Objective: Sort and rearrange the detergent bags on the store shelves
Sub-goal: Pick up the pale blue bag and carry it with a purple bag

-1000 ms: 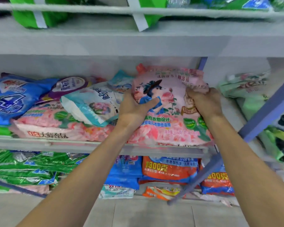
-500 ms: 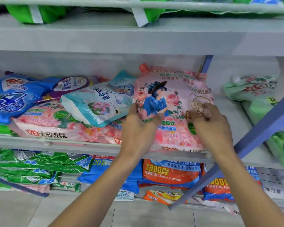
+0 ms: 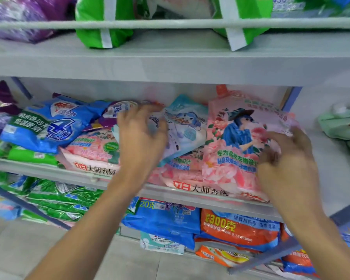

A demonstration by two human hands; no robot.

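A pink pouch with a blue-dressed figure and a red spout stands at the right end of the middle shelf, leaning back. My right hand lies against its right side with fingers loosely spread; blur hides any pinch. My left hand is spread over a pale teal-and-white bag that lies on top of flat pink bags. Left of these sit a blue bag and a purple-labelled bag.
Green bags and a purple bag sit on the top shelf behind a rail. Below are green bags, blue bags and orange bags. Pale green pouches lie at the far right. Blue diagonal struts cross the lower front.
My left hand left the pink pouch and moved left and up onto the teal-and-white bag. My right hand slid to the pouch's right side. The pouch now stands on the shelf.
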